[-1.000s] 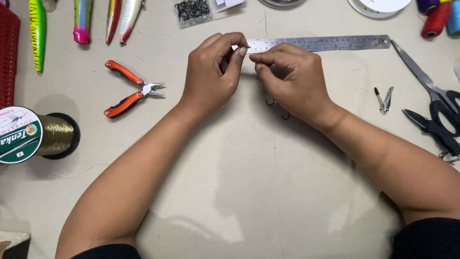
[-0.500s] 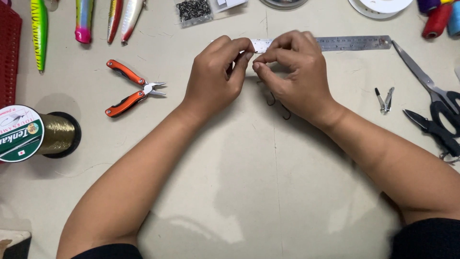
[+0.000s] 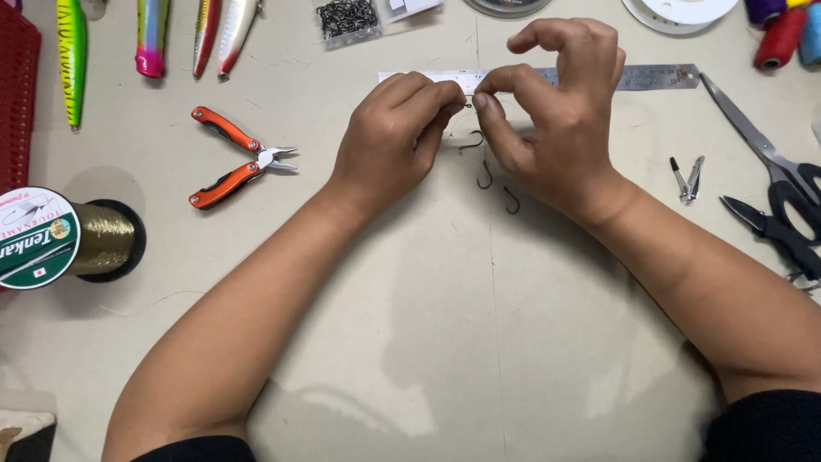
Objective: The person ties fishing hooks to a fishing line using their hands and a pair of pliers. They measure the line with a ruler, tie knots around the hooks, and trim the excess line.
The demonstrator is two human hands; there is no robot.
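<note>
My left hand [image 3: 395, 135] and my right hand [image 3: 547, 111] meet fingertip to fingertip just below a steel ruler [image 3: 658, 77]. Between the pinched fingers sits a small dark fishing hook [image 3: 467, 104], held by both hands. My right hand's other fingers are raised and curled. Three loose hooks lie on the table under the hands: one [image 3: 472, 142] near my left fingers, one [image 3: 485, 178] below it, one [image 3: 511, 202] by my right wrist. Any line on the hook is too thin to see.
Orange-handled pliers [image 3: 231, 158] lie left of the hands. A spool of gold line [image 3: 64, 244] stands at the left edge. Fishing lures [image 3: 72, 60] and a bag of hooks [image 3: 346, 19] are at the top. Scissors [image 3: 774, 184], nail clippers [image 3: 687, 178] and thread spools [image 3: 780, 36] are right.
My right hand has lifted and spread its outer fingers. Both hands moved slightly apart, uncovering the loose hooks on the table beneath them.
</note>
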